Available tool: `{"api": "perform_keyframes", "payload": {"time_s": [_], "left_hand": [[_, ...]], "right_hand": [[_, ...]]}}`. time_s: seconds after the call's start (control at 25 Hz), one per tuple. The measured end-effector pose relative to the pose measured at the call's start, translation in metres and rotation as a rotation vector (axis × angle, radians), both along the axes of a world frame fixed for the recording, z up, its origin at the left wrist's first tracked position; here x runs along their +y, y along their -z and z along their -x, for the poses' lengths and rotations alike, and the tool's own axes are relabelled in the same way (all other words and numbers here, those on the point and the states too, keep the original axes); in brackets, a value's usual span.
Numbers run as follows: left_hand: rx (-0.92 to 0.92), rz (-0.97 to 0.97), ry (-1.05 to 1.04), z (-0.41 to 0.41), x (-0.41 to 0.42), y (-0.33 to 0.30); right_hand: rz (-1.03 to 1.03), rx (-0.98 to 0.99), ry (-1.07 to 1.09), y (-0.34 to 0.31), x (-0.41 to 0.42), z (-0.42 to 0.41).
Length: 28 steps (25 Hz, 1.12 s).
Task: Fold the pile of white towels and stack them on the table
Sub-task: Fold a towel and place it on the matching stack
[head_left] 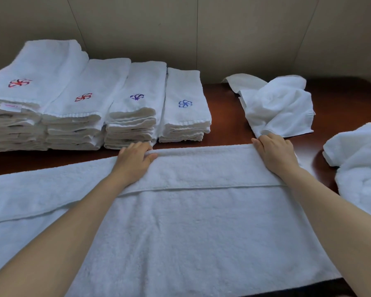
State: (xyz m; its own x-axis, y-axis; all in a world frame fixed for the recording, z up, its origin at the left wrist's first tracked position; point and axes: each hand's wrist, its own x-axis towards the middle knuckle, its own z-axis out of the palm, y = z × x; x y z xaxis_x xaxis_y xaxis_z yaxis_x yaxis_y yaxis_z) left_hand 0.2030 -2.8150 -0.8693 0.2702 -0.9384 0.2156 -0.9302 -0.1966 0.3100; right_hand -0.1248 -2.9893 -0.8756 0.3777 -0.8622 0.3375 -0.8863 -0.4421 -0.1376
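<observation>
A large white towel lies spread across the dark wooden table in front of me, its far part folded over into a band. My left hand grips the far folded edge of that towel, fingers curled over it. My right hand holds the same edge further right, near the towel's corner. Several stacks of folded white towels with red and blue embroidered emblems stand at the back left.
A crumpled white towel lies at the back right, just beyond my right hand. Another unfolded towel heap sits at the right edge. A beige panelled wall closes off the back of the table.
</observation>
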Motion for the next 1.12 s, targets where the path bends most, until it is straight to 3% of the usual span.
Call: {"api": "perform_keyframes", "payload": {"time_s": [0.12, 0.24, 0.4, 0.56, 0.8, 0.96, 1.12], "left_hand": [[-0.077, 0.002, 0.017, 0.002, -0.009, 0.003], [-0.149, 0.053, 0.066, 0.009, -0.003, 0.002], [-0.155, 0.023, 0.272, 0.046, -0.009, -0.007], [-0.169, -0.113, 0.470, 0.095, -0.032, -0.011], [-0.210, -0.264, 0.526, 0.112, -0.047, -0.003], [-0.221, -0.287, 0.517, 0.111, -0.048, 0.001], [-0.238, -0.317, 0.505, 0.111, -0.050, 0.003]], "right_hand": [[0.052, -0.046, 0.002, 0.000, -0.006, -0.002], [0.198, -0.180, 0.213, -0.006, 0.001, 0.003], [-0.119, -0.207, 0.483, -0.019, 0.009, 0.032], [-0.262, -0.339, 0.354, -0.024, 0.016, 0.038], [-0.312, -0.673, 0.252, -0.032, 0.003, 0.044], [-0.347, -0.480, 0.285, -0.027, -0.008, 0.037], [-0.191, -0.131, 0.374, -0.014, -0.002, 0.029]]}}
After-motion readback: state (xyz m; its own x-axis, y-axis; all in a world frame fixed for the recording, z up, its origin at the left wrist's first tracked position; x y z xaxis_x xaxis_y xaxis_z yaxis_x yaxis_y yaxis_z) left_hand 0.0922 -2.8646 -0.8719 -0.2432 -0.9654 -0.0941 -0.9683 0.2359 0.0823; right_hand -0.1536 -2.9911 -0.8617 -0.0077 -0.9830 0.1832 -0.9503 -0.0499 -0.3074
